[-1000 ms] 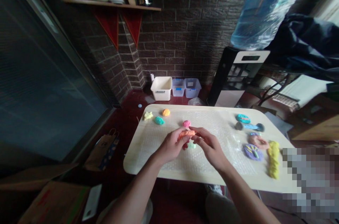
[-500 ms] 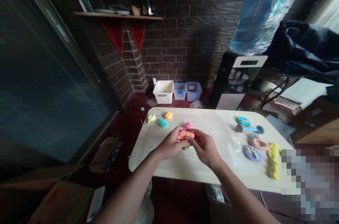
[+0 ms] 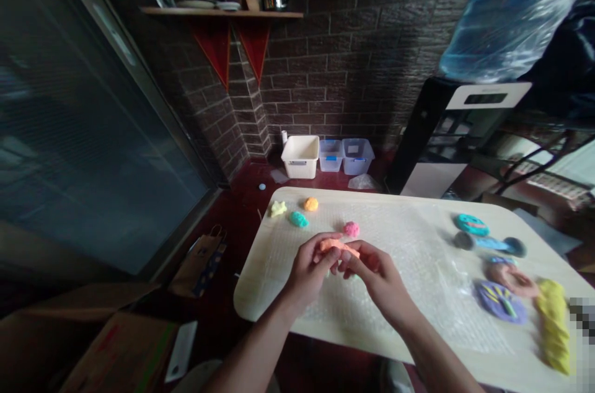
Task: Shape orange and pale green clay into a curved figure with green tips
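Observation:
An orange piece of modelling clay (image 3: 338, 248), roughly elongated, is held between my two hands above the table. My left hand (image 3: 310, 263) grips its left end, thumb on the near side. My right hand (image 3: 372, 266) pinches the right end, its fingers partly hidden behind the clay. Just beyond them a pink clay lump (image 3: 352, 229) lies on the bubble wrap (image 3: 400, 256). A bit of pale green shows under my hands, mostly hidden. Farther left are a teal clay lump (image 3: 299, 219), an orange-yellow ball (image 3: 311, 204) and a pale yellow star-like piece (image 3: 278, 208).
On the table's right side lie a teal disc (image 3: 472, 225), a blue-and-grey dumbbell shape (image 3: 490, 244), a pink ring (image 3: 514, 280), a purple disc (image 3: 499, 302) and a yellow twisted strip (image 3: 553, 325). Behind the table stand plastic bins (image 3: 300, 157) and a water dispenser (image 3: 441, 139).
The view has turned left and closer, so the table's right-hand items sit farther right. My hands have shifted slightly nearer, away from the pink lump, and the orange clay is tilted differently.

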`<move>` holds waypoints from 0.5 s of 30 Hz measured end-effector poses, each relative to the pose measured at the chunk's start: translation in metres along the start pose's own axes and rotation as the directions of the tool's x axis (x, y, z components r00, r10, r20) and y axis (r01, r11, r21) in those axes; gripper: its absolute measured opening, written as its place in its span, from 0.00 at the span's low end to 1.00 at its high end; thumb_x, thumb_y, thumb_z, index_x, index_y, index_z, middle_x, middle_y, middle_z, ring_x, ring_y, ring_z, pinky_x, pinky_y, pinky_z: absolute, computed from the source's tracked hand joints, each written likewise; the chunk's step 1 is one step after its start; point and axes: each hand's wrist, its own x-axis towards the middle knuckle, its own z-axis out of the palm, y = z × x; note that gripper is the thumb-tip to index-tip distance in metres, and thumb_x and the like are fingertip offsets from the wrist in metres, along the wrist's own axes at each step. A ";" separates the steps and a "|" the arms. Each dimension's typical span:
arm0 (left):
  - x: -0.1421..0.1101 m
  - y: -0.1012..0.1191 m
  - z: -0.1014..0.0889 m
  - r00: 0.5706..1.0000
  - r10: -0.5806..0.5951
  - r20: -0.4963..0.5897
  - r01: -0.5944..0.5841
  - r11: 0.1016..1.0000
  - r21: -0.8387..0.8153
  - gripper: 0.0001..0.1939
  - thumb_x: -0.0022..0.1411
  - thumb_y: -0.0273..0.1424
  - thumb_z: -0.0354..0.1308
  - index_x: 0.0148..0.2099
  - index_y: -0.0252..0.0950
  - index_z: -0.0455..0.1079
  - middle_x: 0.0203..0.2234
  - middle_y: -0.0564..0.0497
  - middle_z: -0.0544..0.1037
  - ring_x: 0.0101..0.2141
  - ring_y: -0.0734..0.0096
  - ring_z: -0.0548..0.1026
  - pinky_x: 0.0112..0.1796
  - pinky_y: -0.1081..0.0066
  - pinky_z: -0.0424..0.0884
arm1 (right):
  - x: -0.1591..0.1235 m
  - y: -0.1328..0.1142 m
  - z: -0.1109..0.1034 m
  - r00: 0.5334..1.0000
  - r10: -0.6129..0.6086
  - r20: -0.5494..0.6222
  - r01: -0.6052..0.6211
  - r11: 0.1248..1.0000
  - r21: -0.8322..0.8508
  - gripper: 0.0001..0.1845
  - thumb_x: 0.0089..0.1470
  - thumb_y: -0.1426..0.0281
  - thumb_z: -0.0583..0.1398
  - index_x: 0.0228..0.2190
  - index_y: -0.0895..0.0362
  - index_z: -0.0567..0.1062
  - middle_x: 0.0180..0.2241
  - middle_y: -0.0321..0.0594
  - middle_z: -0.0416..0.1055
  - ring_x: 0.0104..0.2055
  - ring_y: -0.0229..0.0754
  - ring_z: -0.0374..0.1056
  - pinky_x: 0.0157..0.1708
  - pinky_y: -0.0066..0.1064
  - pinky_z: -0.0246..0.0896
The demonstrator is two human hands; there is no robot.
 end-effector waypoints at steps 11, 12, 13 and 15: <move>0.022 0.007 -0.009 0.999 0.003 0.040 -0.009 0.989 0.150 0.18 0.66 0.44 0.65 0.39 0.31 0.78 0.24 0.53 0.73 0.26 0.73 0.69 0.31 0.73 0.64 | 0.012 0.010 -0.020 0.991 0.058 0.118 -0.077 0.984 0.163 0.14 0.63 0.60 0.67 0.41 0.57 0.84 0.36 0.44 0.79 0.36 0.42 0.70 0.41 0.33 0.65; 0.024 0.008 -0.007 0.999 -0.001 0.054 -0.008 0.987 0.162 0.18 0.66 0.44 0.65 0.39 0.31 0.78 0.24 0.52 0.74 0.27 0.73 0.69 0.31 0.73 0.64 | 0.013 0.007 -0.023 0.991 0.061 0.119 -0.080 0.984 0.161 0.14 0.62 0.59 0.68 0.40 0.57 0.84 0.36 0.43 0.79 0.36 0.42 0.70 0.40 0.33 0.65; 0.026 0.010 -0.005 0.997 -0.006 0.079 -0.008 0.985 0.172 0.18 0.66 0.45 0.65 0.40 0.32 0.78 0.26 0.52 0.74 0.28 0.72 0.70 0.32 0.73 0.65 | 0.013 0.004 -0.026 0.992 0.069 0.109 -0.086 0.983 0.162 0.14 0.61 0.58 0.69 0.38 0.57 0.84 0.35 0.43 0.78 0.35 0.42 0.70 0.40 0.34 0.66; 0.030 0.014 -0.001 0.993 -0.010 0.115 -0.008 0.987 0.158 0.18 0.65 0.45 0.66 0.43 0.33 0.79 0.29 0.51 0.76 0.30 0.71 0.70 0.33 0.73 0.65 | 0.013 0.000 -0.034 0.994 0.089 0.058 -0.097 0.981 0.167 0.17 0.59 0.56 0.69 0.34 0.58 0.83 0.32 0.42 0.76 0.33 0.42 0.69 0.37 0.34 0.67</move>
